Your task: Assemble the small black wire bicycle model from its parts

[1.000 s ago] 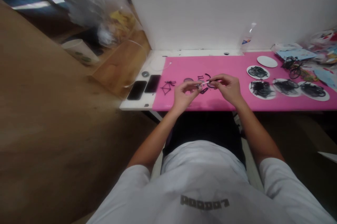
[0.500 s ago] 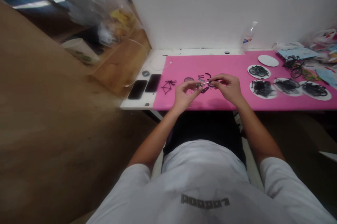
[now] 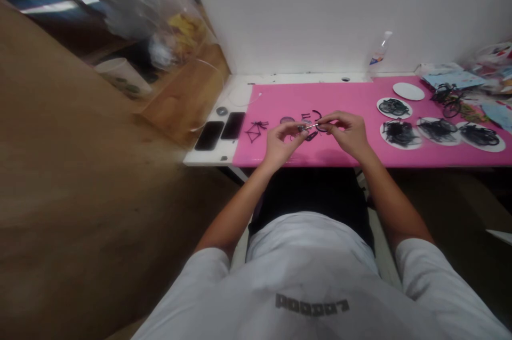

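My left hand (image 3: 281, 140) pinches a small dark part (image 3: 301, 128) between thumb and fingers; its exact kind is too small to make out. In my right hand (image 3: 347, 131) is a thin screwdriver (image 3: 312, 126), its bright shaft reaching left to that part. Both hands are held over the pink mat (image 3: 344, 99). Beneath and behind them lie several small black pieces (image 3: 305, 116), partly covered by the fingers. A dark miniature bicycle frame (image 3: 253, 132) rests to the left of my left hand.
Two phones (image 3: 209, 136) lie on the white table's left end, near a grey ring (image 3: 221, 111). White plates (image 3: 408, 91) stand at right, several heaped with black parts. Behind them are a clear bottle (image 3: 381, 49) and an assembled model bicycle (image 3: 451, 105).
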Demonstrator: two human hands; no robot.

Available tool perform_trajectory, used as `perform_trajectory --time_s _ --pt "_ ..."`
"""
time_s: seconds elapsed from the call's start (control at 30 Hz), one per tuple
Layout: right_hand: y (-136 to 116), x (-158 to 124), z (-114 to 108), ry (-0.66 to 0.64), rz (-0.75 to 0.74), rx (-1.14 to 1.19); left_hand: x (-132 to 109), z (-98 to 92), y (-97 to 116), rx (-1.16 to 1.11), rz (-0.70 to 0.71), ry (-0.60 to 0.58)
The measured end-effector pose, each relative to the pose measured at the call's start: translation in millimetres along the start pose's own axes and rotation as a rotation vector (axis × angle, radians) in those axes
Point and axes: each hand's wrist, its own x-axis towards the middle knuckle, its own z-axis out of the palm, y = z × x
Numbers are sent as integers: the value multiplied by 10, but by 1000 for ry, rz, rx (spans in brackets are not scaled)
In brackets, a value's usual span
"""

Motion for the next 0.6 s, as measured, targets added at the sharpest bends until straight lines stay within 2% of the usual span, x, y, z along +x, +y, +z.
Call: perform_trajectory --time_s 0.17,0.43,0.6 --pt "5 -18 -11 -1 1 -42 0 -19 -14 33 6 -9" --pt "96 -41 -55 -101 -98 -179 22 -59 61 64 -17 19" --pt "110 -67 -7 -167 -146 -265 33 -79 70 76 -26 63"
